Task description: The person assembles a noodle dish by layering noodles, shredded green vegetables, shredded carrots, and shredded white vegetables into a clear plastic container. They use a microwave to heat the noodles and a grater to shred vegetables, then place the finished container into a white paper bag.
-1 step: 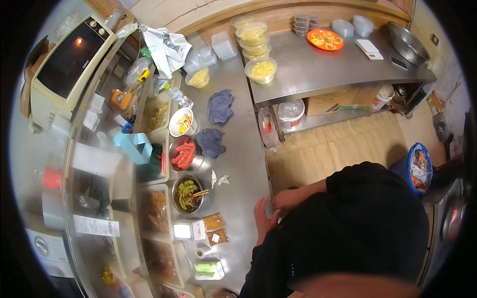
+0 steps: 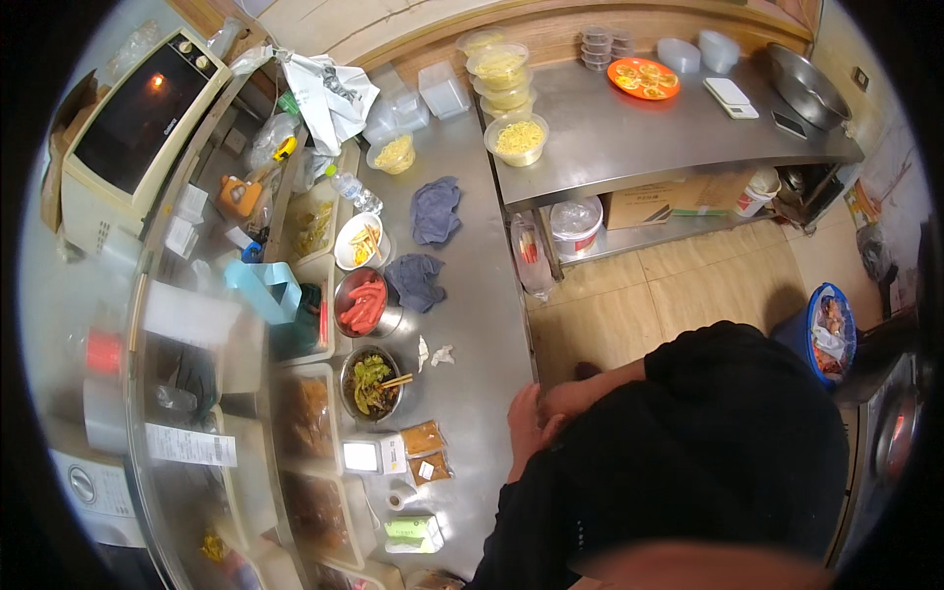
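1. Left hand (image 2: 525,425) and right hand (image 2: 568,398) meet near the table's (image 2: 482,393) right edge; left fingers lie together, right fingers are mostly hidden, any grip cannot be told.
2. To their left, brown packets (image 2: 423,440) lie flat, seemingly for easy reach.
3. Farther, chopsticks (image 2: 397,382) lean in a bowl (image 2: 395,401), apparently handy.
4. Far off, tubs (image 2: 499,87) stand stacked, probably saving space.

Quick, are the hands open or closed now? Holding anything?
Left hand: close by the other hand; can't tell if it's open, closed or holding anything.
Right hand: partly hidden; can't tell either.
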The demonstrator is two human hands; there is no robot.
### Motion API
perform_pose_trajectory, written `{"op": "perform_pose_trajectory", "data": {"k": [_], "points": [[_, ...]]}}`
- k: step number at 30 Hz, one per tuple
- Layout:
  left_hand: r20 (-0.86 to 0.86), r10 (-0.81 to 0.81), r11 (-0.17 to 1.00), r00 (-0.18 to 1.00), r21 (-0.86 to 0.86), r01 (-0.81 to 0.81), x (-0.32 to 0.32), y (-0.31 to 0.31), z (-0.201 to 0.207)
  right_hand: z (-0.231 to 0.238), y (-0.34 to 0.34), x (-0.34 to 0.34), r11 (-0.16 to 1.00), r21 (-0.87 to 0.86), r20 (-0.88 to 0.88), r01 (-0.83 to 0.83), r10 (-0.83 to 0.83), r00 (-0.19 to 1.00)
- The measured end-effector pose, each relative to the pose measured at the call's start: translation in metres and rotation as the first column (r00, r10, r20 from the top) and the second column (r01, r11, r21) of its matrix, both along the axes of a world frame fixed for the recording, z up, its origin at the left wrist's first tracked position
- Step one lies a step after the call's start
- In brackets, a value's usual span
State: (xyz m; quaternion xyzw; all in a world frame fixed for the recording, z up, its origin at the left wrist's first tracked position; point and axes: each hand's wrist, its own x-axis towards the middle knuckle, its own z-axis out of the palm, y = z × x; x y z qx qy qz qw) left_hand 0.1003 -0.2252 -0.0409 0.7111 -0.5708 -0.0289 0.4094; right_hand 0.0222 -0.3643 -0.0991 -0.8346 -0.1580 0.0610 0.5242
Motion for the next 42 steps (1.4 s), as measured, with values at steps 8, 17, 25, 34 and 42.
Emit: {"op": "perform_pose_trajectory", "data": {"k": [8,17,25,34,42], "points": [[-0.529,-0.123,0.765,0.840,0.488,0.420,-0.017,-0.046,0.010,0.006,-0.062,-0.021,0.904,-0.425,-0.223,-0.038,-0.064,0.973],[-0.611,-0.067,0.746,0.789,0.495,0.446,-0.021,-0.150,-0.015,0.017,-0.177,-0.029,0.927,-0.368,-0.132,0.070,-0.127,0.983],[-0.493,-0.097,0.706,0.865,0.578,0.409,-0.038,-0.277,-0.012,0.012,-0.245,-0.033,0.967,-0.225,-0.046,0.120,-0.134,0.990],[-0.453,0.017,0.578,0.891,0.732,0.361,-0.055,-0.345,-0.003,0.013,-0.275,-0.032,0.977,-0.135,-0.023,0.166,-0.170,0.985],[-0.528,-0.011,0.584,0.849,0.686,0.434,-0.048,-0.365,-0.001,0.010,-0.270,-0.027,0.965,-0.162,-0.027,0.209,-0.216,0.976]]}}
